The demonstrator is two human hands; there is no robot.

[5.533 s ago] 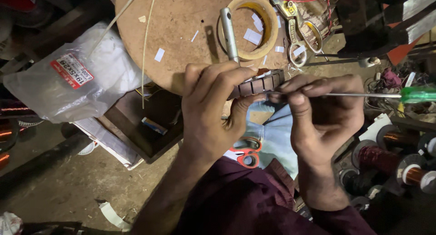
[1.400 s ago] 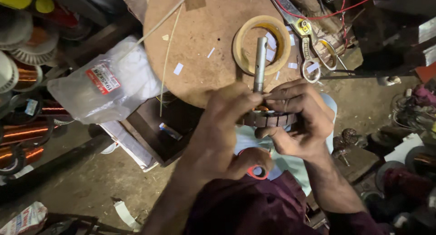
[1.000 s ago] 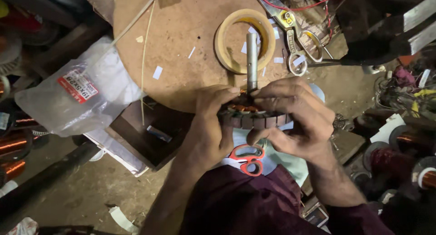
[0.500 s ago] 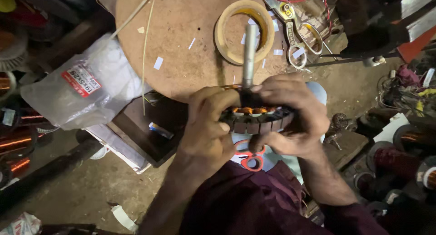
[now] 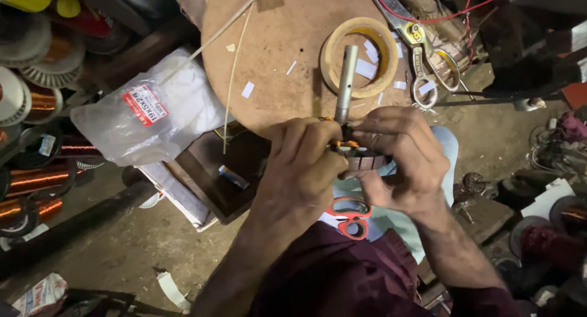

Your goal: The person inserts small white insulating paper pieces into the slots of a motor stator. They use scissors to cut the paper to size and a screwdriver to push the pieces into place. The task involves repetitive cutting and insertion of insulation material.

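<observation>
Both my hands grip a small motor armature [image 5: 361, 161], a slotted dark core with orange copper windings and a grey steel shaft [image 5: 345, 84] that sticks out away from me. My left hand [image 5: 302, 170] wraps its left side, fingers over the top. On the right side, my right hand [image 5: 400, 158] cups it, fingers curled over the core. The armature is held just off the near edge of a round wooden board [image 5: 275, 54]. Most of the core is hidden by my fingers.
A roll of tan tape [image 5: 358, 54] and metal scissors [image 5: 425, 66] lie on the board. Red-handled scissors [image 5: 351, 216] rest on my lap. A plastic bag [image 5: 150, 115] and copper wire spools [image 5: 30, 182] are at the left; more spools at the right [image 5: 562, 219].
The screwdriver I held in my right hand seconds ago is gone from it. Both hands have since closed around the armature and shifted it slightly; the shaft still points away from me.
</observation>
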